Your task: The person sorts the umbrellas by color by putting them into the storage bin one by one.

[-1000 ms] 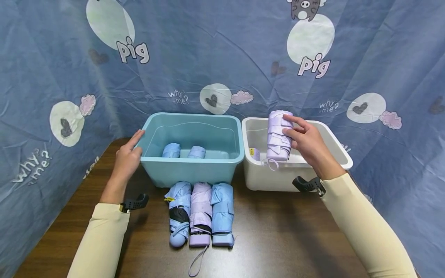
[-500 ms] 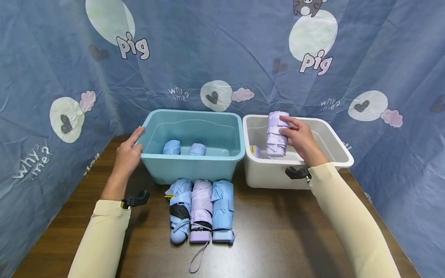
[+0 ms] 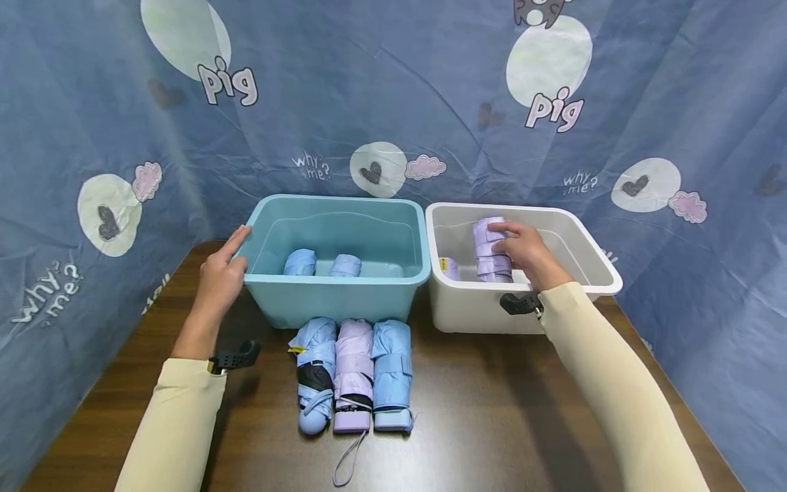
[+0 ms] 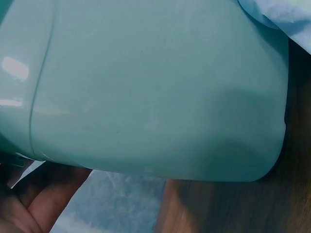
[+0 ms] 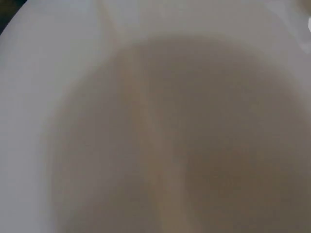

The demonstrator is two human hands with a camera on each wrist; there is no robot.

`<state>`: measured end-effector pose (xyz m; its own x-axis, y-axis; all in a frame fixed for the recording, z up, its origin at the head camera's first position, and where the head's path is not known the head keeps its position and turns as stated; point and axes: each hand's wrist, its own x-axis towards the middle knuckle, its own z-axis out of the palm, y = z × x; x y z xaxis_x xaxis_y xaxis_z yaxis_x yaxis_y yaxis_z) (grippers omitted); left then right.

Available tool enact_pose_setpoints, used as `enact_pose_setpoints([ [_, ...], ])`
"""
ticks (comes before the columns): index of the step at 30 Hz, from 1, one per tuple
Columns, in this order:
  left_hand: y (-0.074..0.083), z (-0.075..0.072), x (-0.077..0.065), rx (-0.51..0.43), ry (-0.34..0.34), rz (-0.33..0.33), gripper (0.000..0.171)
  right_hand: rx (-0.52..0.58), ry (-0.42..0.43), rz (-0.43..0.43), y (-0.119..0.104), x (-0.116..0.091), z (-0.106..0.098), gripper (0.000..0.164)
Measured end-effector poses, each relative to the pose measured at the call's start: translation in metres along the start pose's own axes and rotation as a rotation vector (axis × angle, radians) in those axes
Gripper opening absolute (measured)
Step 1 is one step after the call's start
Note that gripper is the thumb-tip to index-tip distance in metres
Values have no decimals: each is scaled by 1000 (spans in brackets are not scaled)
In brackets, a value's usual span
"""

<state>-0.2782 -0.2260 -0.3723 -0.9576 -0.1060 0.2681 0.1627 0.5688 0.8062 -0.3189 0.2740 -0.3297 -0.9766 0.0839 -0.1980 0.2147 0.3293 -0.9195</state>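
In the head view my right hand (image 3: 527,251) grips a folded lilac umbrella (image 3: 490,247). The umbrella stands nearly upright inside the white bin (image 3: 486,311), its lower end hidden behind the front wall. Beside it in that bin, part of another lilac umbrella (image 3: 449,268) with a yellow tag shows. My left hand (image 3: 223,277) rests its extended fingers at the left rim of the teal bin (image 3: 338,301); the left wrist view shows fingers (image 4: 58,191) by that bin's outer wall. Two blue umbrellas (image 3: 300,262) are partly visible inside the teal bin. The right wrist view is blurred.
Three folded umbrellas lie side by side on the brown wooden table (image 3: 473,410) before the teal bin: a blue one (image 3: 316,376), a lilac one (image 3: 354,376) with a loose wrist strap, and another blue one (image 3: 392,376). A blue patterned cloth (image 3: 295,102) hangs behind.
My right hand has lowered the lilac umbrella deeper into the white bin, and its strap has gone from sight behind the front rim. The left hand stays at the teal bin.
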Motion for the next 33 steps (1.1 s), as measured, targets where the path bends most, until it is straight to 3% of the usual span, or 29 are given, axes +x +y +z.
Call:
enact_pose_setpoints([
  [9,5,0,3,-4,-8,11,60,-157,-16,41,2,-1,0,58],
  [23,3,0,1,-8,5,11,60,-386,-48,12,4,-2,4,62],
  [33,2,-2,-1,0,18,1,60,-223,-105,67,-1,-2,9,54],
])
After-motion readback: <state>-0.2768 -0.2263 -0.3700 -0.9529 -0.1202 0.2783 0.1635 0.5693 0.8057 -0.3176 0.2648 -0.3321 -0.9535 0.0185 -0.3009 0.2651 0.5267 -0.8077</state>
